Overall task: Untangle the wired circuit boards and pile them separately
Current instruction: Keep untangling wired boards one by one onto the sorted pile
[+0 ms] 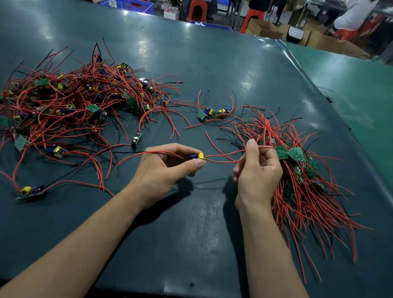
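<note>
Our left hand (164,167) pinches a small board (198,156); its red wires (224,157) run sideways to our right hand (256,170), which pinches them beside the sorted pile (308,186).

Two hands are in view, the left hand (164,167) and the right hand (256,173), with one circuit board (198,156) pinched in the left. Two big heaps of wired boards lie on one table (224,66): a tangled heap (68,100) left of the hands and a combed pile (309,181) just right of the right hand, neither countable. One small cluster (213,113) lies beyond the hands, and four red stools (198,9) stand far behind.
</note>
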### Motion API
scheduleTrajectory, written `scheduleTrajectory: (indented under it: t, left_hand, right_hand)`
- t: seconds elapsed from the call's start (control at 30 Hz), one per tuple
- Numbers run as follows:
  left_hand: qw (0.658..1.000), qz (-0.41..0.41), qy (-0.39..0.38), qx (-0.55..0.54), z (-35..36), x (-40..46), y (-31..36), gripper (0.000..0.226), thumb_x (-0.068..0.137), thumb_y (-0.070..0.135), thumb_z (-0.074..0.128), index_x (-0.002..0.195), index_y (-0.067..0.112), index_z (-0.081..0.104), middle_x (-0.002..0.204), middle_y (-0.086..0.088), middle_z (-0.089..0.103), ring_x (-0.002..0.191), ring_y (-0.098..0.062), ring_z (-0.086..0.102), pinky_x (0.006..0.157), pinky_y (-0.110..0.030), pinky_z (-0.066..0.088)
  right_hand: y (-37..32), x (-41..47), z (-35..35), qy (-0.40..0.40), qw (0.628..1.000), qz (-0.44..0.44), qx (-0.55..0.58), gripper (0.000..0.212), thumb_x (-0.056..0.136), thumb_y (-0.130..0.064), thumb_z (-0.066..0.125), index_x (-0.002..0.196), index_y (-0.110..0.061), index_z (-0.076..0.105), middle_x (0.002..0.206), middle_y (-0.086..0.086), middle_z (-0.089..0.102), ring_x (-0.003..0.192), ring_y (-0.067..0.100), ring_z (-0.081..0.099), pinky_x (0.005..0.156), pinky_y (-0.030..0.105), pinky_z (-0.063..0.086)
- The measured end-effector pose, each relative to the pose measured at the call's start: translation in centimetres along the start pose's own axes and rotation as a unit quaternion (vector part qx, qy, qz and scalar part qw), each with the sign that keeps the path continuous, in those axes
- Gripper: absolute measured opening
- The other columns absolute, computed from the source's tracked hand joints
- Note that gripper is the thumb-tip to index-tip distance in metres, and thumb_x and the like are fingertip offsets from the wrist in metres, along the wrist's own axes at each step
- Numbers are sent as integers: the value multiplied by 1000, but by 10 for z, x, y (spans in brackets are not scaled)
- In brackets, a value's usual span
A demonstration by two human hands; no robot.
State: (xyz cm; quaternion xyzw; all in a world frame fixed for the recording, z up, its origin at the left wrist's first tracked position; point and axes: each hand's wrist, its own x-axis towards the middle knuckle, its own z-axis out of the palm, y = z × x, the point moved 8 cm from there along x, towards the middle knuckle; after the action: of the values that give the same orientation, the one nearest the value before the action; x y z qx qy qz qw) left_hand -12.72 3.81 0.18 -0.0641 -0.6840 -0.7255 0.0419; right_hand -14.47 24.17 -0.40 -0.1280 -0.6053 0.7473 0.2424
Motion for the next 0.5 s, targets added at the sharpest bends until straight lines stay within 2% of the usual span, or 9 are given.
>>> scheduleTrajectory:
  t: [0.07, 0.2, 0.4, 0.5]
  left_hand:
    - [1000, 5, 10, -6, -2, 1, 1, 16, 77, 9, 78, 92, 10, 74, 78, -2, 74, 67, -15, 68, 68, -21, 54]
    - [993, -18, 49, -107, -9, 5, -4, 16, 67, 17, 78, 83, 16, 78, 75, -2, 71, 67, -15, 63, 68, -25, 53]
    - [982, -34, 61, -178, -11, 6, -9, 13, 66, 14, 75, 78, 17, 79, 72, 0, 71, 65, -11, 64, 64, -21, 54]
    - [980, -36, 67, -185, -11, 6, -9, 14, 65, 13, 75, 79, 14, 78, 71, -2, 70, 64, -11, 63, 64, -21, 53]
  right_hand:
    - [-3, -1, -1, 6, 999, -15, -30, 32, 93, -27, 67, 68, -20, 49, 59, 4, 52, 41, 14, 45, 42, 25, 37]
    - [4, -2, 3, -8, 991, 75, 111, 24, 89, -18, 71, 79, -15, 50, 57, -2, 59, 38, 8, 45, 35, 17, 33]
    - [0, -6, 9, -23, 971, 106, 215, 27, 92, -6, 64, 78, -18, 45, 59, 0, 62, 42, 10, 51, 37, 18, 35]
    - [1, -7, 8, -17, 964, 121, 238, 30, 92, -7, 64, 75, -20, 44, 58, -1, 61, 43, 10, 53, 37, 17, 35]
